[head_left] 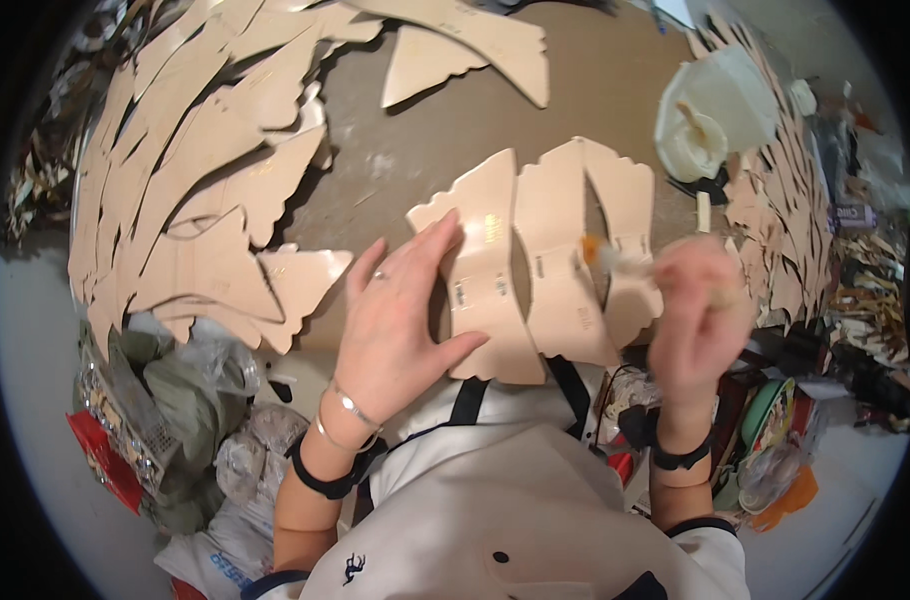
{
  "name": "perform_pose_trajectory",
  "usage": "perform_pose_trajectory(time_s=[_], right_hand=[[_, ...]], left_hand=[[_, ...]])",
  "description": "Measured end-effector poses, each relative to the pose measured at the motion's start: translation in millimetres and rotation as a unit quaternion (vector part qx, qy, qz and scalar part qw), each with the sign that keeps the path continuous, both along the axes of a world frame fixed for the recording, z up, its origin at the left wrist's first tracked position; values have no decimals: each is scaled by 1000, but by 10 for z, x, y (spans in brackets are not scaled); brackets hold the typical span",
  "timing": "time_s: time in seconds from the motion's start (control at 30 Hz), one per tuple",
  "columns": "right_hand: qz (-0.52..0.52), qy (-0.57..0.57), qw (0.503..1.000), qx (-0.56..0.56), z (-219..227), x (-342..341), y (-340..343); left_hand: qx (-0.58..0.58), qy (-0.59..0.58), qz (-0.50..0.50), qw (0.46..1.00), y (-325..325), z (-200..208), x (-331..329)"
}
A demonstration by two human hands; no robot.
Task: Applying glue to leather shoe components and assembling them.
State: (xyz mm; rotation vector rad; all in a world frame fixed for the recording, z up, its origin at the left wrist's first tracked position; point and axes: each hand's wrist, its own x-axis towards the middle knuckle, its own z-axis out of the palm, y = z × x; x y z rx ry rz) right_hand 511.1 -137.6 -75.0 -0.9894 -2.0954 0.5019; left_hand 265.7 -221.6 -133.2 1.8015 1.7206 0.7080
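Three pale tan leather pieces with scalloped ends lie side by side at the table's near edge: a left leather piece point(487, 325), a middle one point(553, 205) and a right one point(630, 205). My left hand point(400, 300) rests with spread fingers on the left piece's left edge. A small brush point(615, 262) with an orange-brown tip is in my closed right hand point(703, 305), which is smeared by motion. The brush tip is over the middle piece's right edge; whether it touches the leather I cannot tell.
Many similar leather pieces point(205, 130) overlap in a heap at the left, with two more leather pieces point(430, 65) at the far side. A cut white plastic container point(740, 100) with a stick inside stands at the back right. More leather shapes point(775, 215) are stacked beyond it.
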Motion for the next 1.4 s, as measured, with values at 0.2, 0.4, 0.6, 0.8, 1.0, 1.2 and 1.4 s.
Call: perform_pose_trajectory(time_s=[0.2, 0.4, 0.6, 0.8, 1.0, 1.2, 1.4], right_hand=[[-180, -119, 970, 113, -202, 839, 1096], [-335, -59, 931, -130, -275, 1351, 923], [-270, -140, 950, -77, -545, 1280, 542], [-339, -198, 914, -103, -593, 1901, 453], [-308, -232, 921, -46, -591, 2028, 329], [-224, 236, 872, -367, -183, 1325, 105], [-51, 105, 902, -416, -128, 136, -207]], left_hand=[[-5, 89, 3, 996, 37, 125, 98], [-25, 110, 23, 993, 12, 207, 159], [-16, 97, 11, 995, 70, 184, 227], [-20, 105, 23, 994, 3, 118, 215], [23, 96, 6, 995, 6, 116, 181], [54, 62, 70, 994, -284, 234, 147], [147, 93, -179, 968, -541, 219, 418]])
